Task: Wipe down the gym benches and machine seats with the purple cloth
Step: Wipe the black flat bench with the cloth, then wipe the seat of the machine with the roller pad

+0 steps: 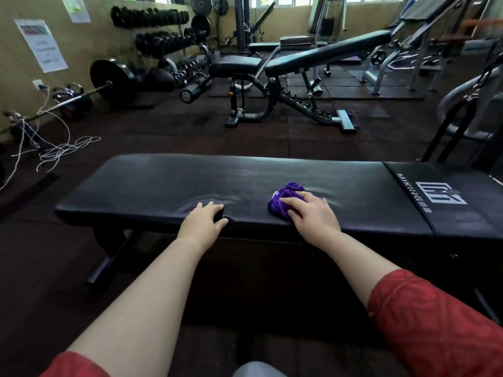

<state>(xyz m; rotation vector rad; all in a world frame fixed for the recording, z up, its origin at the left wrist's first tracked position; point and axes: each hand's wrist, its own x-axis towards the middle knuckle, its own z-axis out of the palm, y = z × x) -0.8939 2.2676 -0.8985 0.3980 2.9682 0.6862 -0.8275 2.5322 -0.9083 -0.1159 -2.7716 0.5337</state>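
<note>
A long flat black bench [168,183] runs across in front of me, with a white logo at its right end. The bunched purple cloth [283,200] lies on the pad near its front edge, right of the middle. My right hand [310,213] lies on top of the cloth with fingers spread over it, pressing it onto the pad. My left hand [202,224] rests on the bench's front edge to the left, fingers on the pad and thumb down over the side.
An adjustable incline bench [321,54] with a separate seat pad [235,63] stands behind the flat one. A loaded barbell [114,81], a dumbbell rack [152,28] and loose white cord [54,153] are at the left. Machine frames [462,104] crowd the right.
</note>
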